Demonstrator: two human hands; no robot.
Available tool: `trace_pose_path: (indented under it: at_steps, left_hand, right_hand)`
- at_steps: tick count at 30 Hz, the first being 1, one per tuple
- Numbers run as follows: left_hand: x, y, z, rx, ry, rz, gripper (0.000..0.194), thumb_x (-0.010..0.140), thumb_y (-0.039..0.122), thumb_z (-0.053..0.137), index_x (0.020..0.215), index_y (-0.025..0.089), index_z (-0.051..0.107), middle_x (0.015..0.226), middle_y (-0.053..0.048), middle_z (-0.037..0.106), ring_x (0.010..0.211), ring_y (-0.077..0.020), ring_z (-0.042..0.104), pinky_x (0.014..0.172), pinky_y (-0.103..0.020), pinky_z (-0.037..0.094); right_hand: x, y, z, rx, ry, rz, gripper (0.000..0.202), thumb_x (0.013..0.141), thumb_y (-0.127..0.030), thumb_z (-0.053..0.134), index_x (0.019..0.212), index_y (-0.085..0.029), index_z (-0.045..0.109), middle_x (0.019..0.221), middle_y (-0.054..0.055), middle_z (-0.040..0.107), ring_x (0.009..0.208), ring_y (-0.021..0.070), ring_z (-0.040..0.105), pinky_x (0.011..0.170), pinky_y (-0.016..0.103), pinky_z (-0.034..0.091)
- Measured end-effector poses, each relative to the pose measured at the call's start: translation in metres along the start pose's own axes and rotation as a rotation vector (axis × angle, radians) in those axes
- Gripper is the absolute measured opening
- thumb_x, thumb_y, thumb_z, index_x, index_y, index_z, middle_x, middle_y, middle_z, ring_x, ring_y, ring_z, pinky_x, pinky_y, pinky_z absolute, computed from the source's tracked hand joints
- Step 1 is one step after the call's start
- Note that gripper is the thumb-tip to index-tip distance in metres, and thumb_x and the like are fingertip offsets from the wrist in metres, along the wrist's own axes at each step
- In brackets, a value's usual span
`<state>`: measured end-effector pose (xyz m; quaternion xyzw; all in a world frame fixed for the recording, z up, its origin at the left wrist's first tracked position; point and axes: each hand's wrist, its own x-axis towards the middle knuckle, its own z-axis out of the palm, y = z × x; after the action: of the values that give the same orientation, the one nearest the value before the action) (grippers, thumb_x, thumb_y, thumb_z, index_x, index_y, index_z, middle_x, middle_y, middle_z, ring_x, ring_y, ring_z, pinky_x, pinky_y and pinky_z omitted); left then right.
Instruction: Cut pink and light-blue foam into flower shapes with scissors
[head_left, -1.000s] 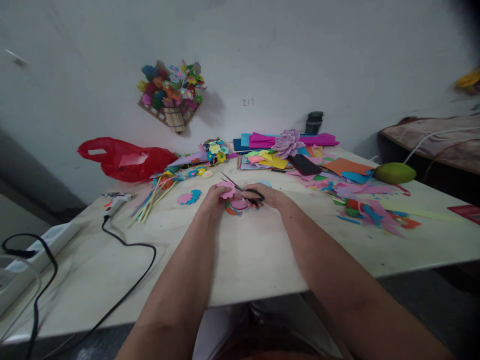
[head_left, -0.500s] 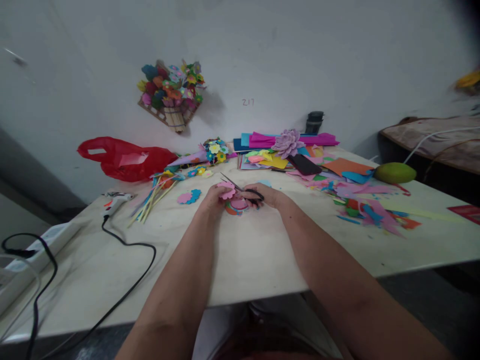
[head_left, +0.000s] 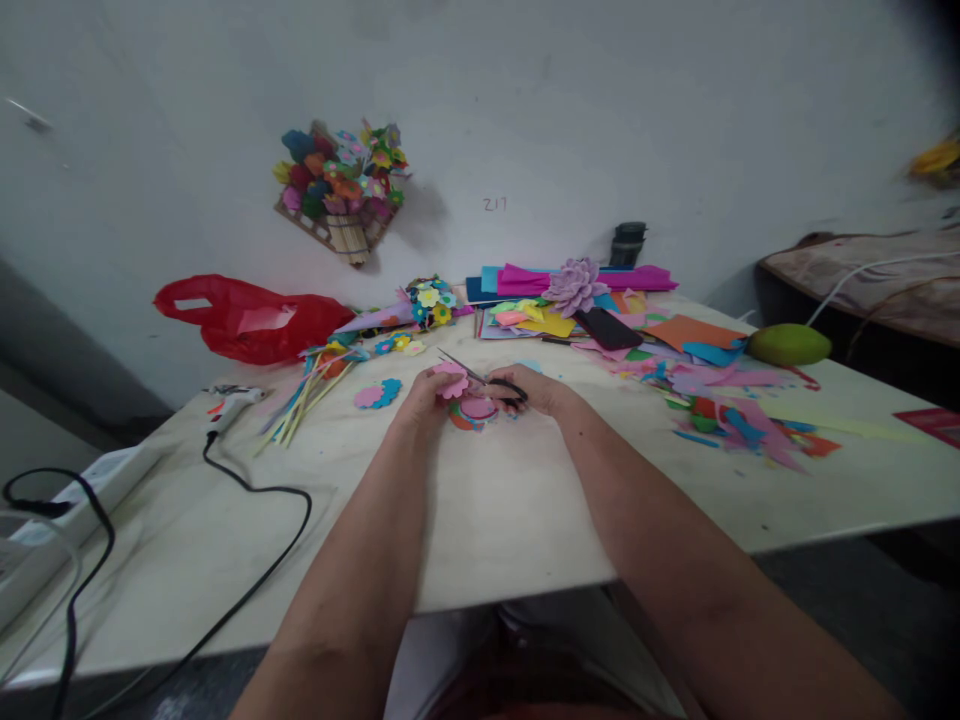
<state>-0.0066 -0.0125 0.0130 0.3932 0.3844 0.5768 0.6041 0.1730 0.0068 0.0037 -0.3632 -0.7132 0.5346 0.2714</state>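
Two hands meet mid-table, near far half. Left hand (head_left: 426,395) pinching pink flower cutout (head_left: 451,380), held just above table (head_left: 487,500) over small pile of cut pieces (head_left: 472,412). Scissors (head_left: 487,378) just right of cutout, blades partly open, tips pointing up-left past flower; long axis running down-right into right hand (head_left: 536,390), fingers clenched through black handles. Cutout lies left of blades, touching or nearly so. Farther right: loose paper scraps (head_left: 735,420), well apart.

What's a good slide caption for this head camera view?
Left hand holds a pink paper shape while right hand works scissors on a table.
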Motion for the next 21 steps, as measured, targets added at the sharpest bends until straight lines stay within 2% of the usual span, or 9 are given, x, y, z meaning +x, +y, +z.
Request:
trace_pose_path:
  at_steps: [5, 12, 17, 21]
  left_hand:
    - [0.004, -0.002, -0.006, 0.069, 0.002, 0.028, 0.020, 0.049, 0.014, 0.073, 0.062, 0.015, 0.058, 0.058, -0.004, 0.063, 0.051, -0.0130, 0.056, 0.050, -0.026, 0.051]
    - [0.007, -0.004, -0.011, 0.083, -0.009, 0.056, 0.025, 0.050, 0.016, 0.078, 0.064, 0.013, 0.058, 0.053, -0.002, 0.056, 0.043, -0.0086, 0.048, 0.042, -0.021, 0.041]
    - [0.010, -0.006, -0.013, 0.086, -0.015, 0.098, 0.023, 0.050, 0.018, 0.078, 0.060, 0.013, 0.057, 0.050, 0.000, 0.052, 0.040, -0.0069, 0.043, 0.041, -0.022, 0.039]
    - [0.012, -0.008, -0.014, 0.078, -0.035, 0.118, 0.022, 0.050, 0.018, 0.078, 0.058, 0.013, 0.057, 0.050, 0.000, 0.051, 0.042, -0.0078, 0.045, 0.041, -0.022, 0.039]
  right_hand:
    - [-0.001, -0.002, 0.000, -0.008, 0.014, 0.009, 0.029, 0.078, -0.038, 0.065, 0.065, -0.016, 0.052, 0.051, -0.003, 0.052, 0.038, 0.0048, 0.043, 0.033, 0.016, 0.022]
    - [-0.003, -0.003, 0.000, -0.006, 0.030, 0.019, 0.030, 0.077, -0.039, 0.066, 0.064, -0.016, 0.052, 0.051, -0.003, 0.053, 0.038, 0.0048, 0.043, 0.034, 0.017, 0.023]
    - [-0.005, -0.004, -0.002, 0.008, -0.023, 0.001, 0.029, 0.081, -0.040, 0.063, 0.068, -0.016, 0.053, 0.051, -0.002, 0.054, 0.037, 0.0057, 0.043, 0.033, 0.018, 0.024]
    - [-0.005, -0.003, -0.002, -0.013, -0.036, -0.025, 0.030, 0.085, -0.040, 0.059, 0.068, -0.016, 0.053, 0.050, -0.002, 0.054, 0.036, 0.0056, 0.042, 0.034, 0.018, 0.025]
